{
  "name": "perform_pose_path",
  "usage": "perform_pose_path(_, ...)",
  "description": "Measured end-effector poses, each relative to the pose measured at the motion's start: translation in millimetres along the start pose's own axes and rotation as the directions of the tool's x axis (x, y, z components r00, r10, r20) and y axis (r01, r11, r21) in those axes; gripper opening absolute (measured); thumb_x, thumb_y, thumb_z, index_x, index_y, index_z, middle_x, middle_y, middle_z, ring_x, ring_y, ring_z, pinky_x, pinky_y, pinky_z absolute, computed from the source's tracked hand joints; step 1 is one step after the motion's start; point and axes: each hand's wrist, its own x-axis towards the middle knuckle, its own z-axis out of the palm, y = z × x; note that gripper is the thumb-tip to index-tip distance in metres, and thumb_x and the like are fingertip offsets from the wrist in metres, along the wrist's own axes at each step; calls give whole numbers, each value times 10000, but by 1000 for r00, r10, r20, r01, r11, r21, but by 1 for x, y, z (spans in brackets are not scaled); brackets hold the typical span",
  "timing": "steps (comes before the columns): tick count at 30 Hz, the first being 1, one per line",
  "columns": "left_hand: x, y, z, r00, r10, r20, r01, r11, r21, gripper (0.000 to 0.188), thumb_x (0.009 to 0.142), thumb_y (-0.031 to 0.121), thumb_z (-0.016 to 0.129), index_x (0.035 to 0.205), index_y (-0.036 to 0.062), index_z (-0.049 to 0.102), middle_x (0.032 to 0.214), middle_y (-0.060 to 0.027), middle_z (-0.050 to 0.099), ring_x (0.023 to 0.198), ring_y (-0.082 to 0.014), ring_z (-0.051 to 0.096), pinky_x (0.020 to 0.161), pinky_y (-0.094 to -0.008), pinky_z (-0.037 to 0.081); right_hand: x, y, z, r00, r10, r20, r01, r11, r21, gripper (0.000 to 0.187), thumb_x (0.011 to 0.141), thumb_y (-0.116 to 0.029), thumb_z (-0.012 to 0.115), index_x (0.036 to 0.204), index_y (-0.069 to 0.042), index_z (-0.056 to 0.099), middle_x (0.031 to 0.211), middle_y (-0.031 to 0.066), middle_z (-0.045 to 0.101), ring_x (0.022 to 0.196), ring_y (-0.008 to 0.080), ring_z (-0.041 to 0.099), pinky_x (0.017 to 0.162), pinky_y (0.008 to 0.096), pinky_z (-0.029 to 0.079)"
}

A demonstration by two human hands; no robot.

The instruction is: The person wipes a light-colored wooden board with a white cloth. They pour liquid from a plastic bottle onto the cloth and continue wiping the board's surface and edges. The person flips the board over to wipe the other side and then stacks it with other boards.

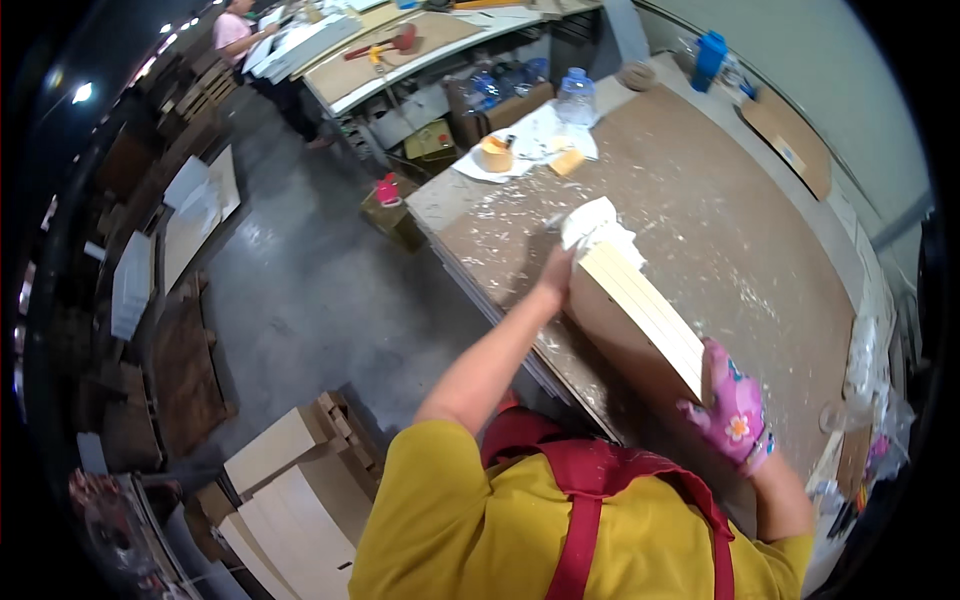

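Observation:
A stack of several boards stands on edge on the brown worktable, its pale narrow edges facing up. My bare left hand is at the far end of the stack, closed on a crumpled white cloth that lies against that end. Its fingertips are partly hidden by the cloth and the boards. In a pink flowered glove, my right hand grips the near right end of the same stack, thumb and fingers around the corner.
The worktable carries pale shavings. Beyond are a tape roll, a yellow block, a plastic jug, a blue bottle and cardboard. Cut panels stand lower left. A person works far left.

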Motion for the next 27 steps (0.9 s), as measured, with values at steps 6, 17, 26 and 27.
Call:
perform_pose_path(6,-38,-6,-33,971,90,-223,-113,989,-93,459,894,339,523,1225,21,516,1088,-96,612,970,-193,614,823,-315,508,-9,-17,13,991,-134,17,134,991,7,800,731,-330,693,1316,36,287,1208,272,514,937,452,571,787,464,482)
perform_pose_path(17,-161,101,-25,707,613,-352,-348,735,582,317,851,43,608,1147,-4,508,1026,-114,615,883,-160,609,753,-299,513,-6,-38,8,981,-176,81,176,984,6,711,668,-148,718,1254,25,354,1082,232,550,888,395,592,726,428,489)
perform_pose_path(26,-136,3,-48,972,181,-149,-141,960,243,237,858,41,583,1076,28,493,1023,-80,550,921,-132,541,776,-276,445,-11,-26,24,994,-6,110,14,997,-70,678,628,-284,741,1152,-8,411,955,190,551,801,373,584,688,427,468)
perform_pose_path(27,-145,23,-28,982,143,-121,-112,966,233,298,833,38,603,1104,29,481,1078,-95,517,978,-156,518,816,-299,429,-10,-30,23,992,33,126,-25,998,-66,636,643,-308,736,1111,-15,422,911,180,565,777,370,588,686,431,471)
